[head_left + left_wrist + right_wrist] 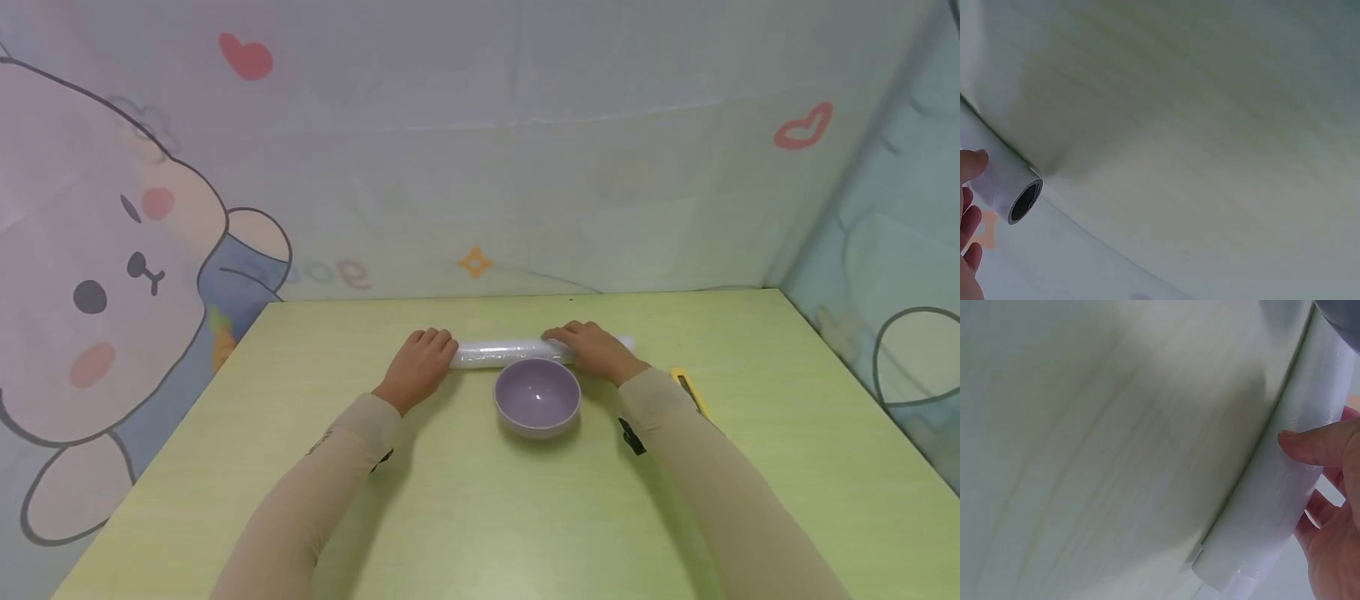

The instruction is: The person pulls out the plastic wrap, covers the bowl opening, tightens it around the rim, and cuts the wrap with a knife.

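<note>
A roll of plastic wrap [495,355] lies crosswise on the table behind a lilac bowl [537,398]. My left hand [422,368] grips the roll near its left end. In the left wrist view the thumb lies on the roll [999,170], and its hollow core faces outward. Further right, my right hand [598,352] holds the roll, with its right end sticking out past the hand. The right wrist view has the thumb across the near side of the roll [1266,506] and the fingers on the far side.
A yellow box cutter [690,392] lies right of my right forearm, partly hidden by the sleeve. The pale wooden table [480,517] ends at a printed cloth backdrop [600,183] behind, with another cloth at the right side.
</note>
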{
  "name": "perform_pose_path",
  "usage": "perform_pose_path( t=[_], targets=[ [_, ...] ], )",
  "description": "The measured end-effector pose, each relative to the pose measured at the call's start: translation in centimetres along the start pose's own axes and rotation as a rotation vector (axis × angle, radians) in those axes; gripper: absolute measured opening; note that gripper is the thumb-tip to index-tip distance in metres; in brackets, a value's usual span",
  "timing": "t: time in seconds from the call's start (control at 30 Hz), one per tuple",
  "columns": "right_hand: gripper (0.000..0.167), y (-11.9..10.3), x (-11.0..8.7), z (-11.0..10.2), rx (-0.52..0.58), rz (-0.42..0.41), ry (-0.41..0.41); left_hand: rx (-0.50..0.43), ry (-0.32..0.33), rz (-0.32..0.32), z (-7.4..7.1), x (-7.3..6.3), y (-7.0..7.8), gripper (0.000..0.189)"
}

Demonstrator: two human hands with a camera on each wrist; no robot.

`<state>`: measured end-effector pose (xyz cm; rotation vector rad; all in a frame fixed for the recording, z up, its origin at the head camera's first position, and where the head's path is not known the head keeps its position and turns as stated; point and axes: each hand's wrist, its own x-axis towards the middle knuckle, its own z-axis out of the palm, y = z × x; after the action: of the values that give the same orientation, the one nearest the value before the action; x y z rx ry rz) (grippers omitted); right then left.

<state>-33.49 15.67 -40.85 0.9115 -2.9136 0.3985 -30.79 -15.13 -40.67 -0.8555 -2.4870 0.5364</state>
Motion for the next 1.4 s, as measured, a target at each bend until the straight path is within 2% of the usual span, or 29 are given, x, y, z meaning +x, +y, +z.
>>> perform_pose_path(
  t=[0.37, 0.53, 0.77, 0.9, 0.97, 1.13, 1.23, 1.4],
  targets=[
    [0.057, 0.3, -0.9, 0.0, -0.001, 0.064, -0.042, -0.020, -0.087, -0.009, -0.1, 0.4, -0.1, 0.018],
    [0.061, 0.3, -1.3, 0.1, 0.019, 0.087, -0.043, -0.045, -0.099, -0.025, -0.3, 0.6, -0.4, 0.016],
    [0.056, 0.1, -1.3, 0.6, -0.038, 0.041, 0.009, -0.114, -0.130, -0.087, 0.1, 1.0, -0.8, 0.013],
    [0.052, -0.1, -1.5, 0.8, -0.084, 0.028, 0.031, -0.147, -0.100, -0.104, 0.3, 1.0, -1.0, 0.013],
    [0.052, -0.3, -1.6, 0.9, -0.093, 0.032, 0.045, -0.207, -0.064, -0.127, 0.4, 1.1, -1.0, 0.011],
    [0.052, -0.5, -1.9, 1.1, -0.103, 0.035, 0.083, -0.435, 0.025, -0.207, 0.4, 1.6, -0.8, 0.006],
    [0.049, -0.3, -1.8, 1.2, -0.115, 0.029, 0.121, -0.511, 0.018, -0.246, 0.4, 1.9, -0.8, 0.006],
    [0.045, 0.1, -1.6, 1.1, -0.101, 0.003, 0.161, -0.569, 0.011, -0.300, 0.2, 2.6, -1.0, 0.010]
  ],
)
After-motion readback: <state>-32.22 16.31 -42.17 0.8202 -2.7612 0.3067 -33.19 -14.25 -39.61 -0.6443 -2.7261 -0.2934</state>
